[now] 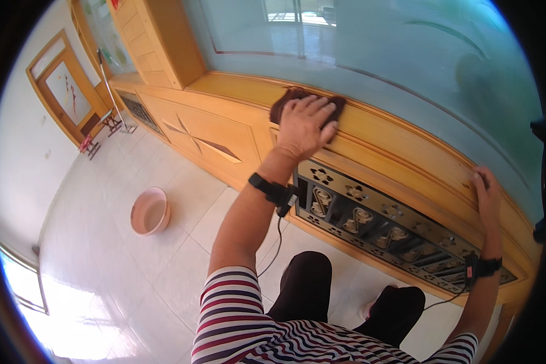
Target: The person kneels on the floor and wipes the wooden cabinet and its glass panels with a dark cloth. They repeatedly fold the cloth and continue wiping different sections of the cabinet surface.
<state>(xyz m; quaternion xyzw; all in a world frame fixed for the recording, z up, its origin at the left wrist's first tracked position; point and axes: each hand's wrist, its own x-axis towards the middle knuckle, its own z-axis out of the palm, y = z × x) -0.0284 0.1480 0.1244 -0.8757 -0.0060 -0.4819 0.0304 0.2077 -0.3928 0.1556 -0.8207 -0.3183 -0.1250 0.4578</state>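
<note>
My left hand (305, 123) lies palm down on a dark brown cloth (280, 105), pressing it against the yellow wooden ledge (236, 91) below a frosted glass panel (373, 50). Its fingers are spread, and part of the cloth is hidden beneath them. Farther right along the same ledge, my right hand (487, 186) rests near the glass edge with its fingers bent and the thumb apart. I see nothing held in it. Under the ledge, between my two arms, a metal grille (359, 218) with scroll and flower cut-outs is set in the wood.
A pink plastic basin (150, 211) stands on the pale tiled floor (164, 277) to the left. A wooden post (164, 45) rises from the ledge. Toward the door (68, 91) are a long-handled mop (113, 95) and small folding stools (88, 145). Cables hang from both wrist bands.
</note>
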